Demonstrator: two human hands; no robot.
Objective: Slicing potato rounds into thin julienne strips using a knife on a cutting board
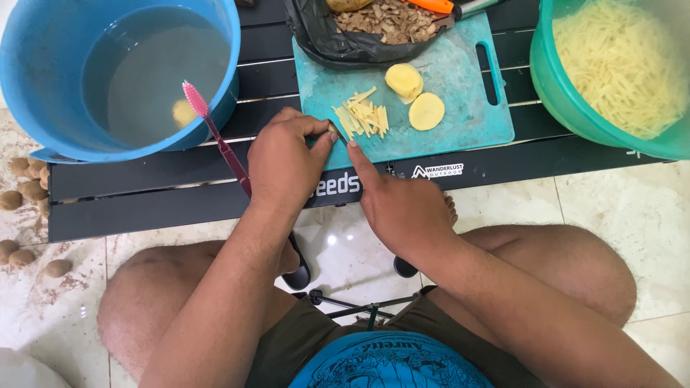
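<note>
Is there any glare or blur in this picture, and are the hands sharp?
Head view: even, soft light; both hands, left hand and right hand, are sharp at the teal cutting board; bright glare spots lie on the glossy floor tile; the blue bucket looks bent by the wide lens.

Glossy tiled floor (632, 215); black slatted table (144, 194)

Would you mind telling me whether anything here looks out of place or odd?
Yes: a pink toothbrush leans on the rim of the blue water bucket, an odd item beside food. Whole potatoes and peel scraps lie scattered on the floor at left. The left hand and right hand work at the teal cutting board.
</note>
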